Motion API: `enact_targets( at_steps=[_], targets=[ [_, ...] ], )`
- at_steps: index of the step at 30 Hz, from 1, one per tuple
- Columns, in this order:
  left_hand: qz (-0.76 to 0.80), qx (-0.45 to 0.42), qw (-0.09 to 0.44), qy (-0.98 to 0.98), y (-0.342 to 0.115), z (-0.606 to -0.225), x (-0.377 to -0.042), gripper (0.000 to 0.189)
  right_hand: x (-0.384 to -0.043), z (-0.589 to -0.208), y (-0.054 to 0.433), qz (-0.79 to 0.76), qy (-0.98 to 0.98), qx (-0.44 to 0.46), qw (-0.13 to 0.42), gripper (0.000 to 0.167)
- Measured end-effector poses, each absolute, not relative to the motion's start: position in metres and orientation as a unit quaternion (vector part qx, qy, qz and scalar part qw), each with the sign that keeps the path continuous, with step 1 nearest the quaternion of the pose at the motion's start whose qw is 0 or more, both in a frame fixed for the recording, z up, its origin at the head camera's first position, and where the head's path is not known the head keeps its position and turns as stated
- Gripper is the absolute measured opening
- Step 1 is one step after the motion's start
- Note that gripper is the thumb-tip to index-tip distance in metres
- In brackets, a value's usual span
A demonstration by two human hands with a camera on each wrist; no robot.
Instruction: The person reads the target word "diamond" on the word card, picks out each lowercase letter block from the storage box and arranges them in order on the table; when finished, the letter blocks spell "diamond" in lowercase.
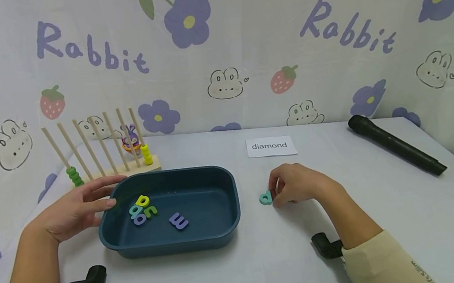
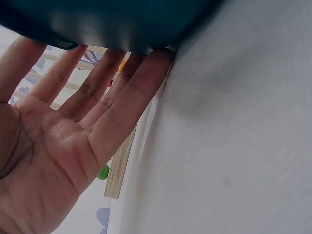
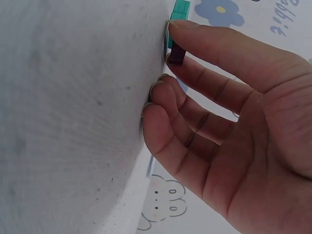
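Observation:
The left hand [image 1: 78, 209] lies against the left end of a dark blue tray [image 1: 223, 242], its extended fingers touching the outer wall in the left wrist view. Inside the tray lie several foam-like letters, among them a purple m [image 1: 178, 221], a green n [image 1: 150, 211] and a purple o [image 1: 139, 219]. On the table to the tray's right, a teal letter d [image 1: 265, 198] sits beside the right hand [image 1: 297, 182]. Thumb and index finger of that hand pinch a small dark purple piece [image 3: 177, 54] at the tabletop; its shape is mostly hidden.
A white card [image 1: 271, 146] reading "diamond" lies beyond the right hand. Behind the tray stands a wooden rack [image 1: 154, 164] with upright rods, green beads [image 1: 74, 176] and yellow beads [image 1: 147, 155]. A small purple toy [image 1: 131, 139] is behind it. A black microphone-like stick [image 1: 395, 145] lies at right.

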State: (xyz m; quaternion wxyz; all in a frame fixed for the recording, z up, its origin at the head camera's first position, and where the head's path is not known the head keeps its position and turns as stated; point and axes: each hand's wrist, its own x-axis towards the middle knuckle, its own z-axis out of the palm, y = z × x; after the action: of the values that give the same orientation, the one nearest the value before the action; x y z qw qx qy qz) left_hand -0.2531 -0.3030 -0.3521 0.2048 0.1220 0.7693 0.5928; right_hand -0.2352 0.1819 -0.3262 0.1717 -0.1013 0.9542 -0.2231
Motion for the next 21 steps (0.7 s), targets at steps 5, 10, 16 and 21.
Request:
enact_targets(
  at_steps=[5,10,16,21],
  targets=[
    [0.594,0.122,0.206,0.768,-0.3036,-0.3525,-0.2538,0.058,-0.2345,-0.3258,0.1822,-0.229,0.952,-0.100,0.175,0.020],
    [0.596,0.122,0.207,0.766,-0.3040,-0.3533,-0.2527,0.057,-0.2333,-0.3254,0.1817,-0.235,0.951,-0.097,0.177,0.022],
    [0.596,0.121,0.211,0.765,-0.3048,-0.3532,-0.2527,0.058,-0.2357,-0.3238,0.1842,-0.234,0.948,-0.098,0.190,0.027],
    [0.594,0.123,0.206,0.768,-0.3025,-0.3527,-0.2535,0.058,-0.2387,-0.3173,0.1848,-0.234,0.946,-0.098,0.201,0.032]
  ],
)
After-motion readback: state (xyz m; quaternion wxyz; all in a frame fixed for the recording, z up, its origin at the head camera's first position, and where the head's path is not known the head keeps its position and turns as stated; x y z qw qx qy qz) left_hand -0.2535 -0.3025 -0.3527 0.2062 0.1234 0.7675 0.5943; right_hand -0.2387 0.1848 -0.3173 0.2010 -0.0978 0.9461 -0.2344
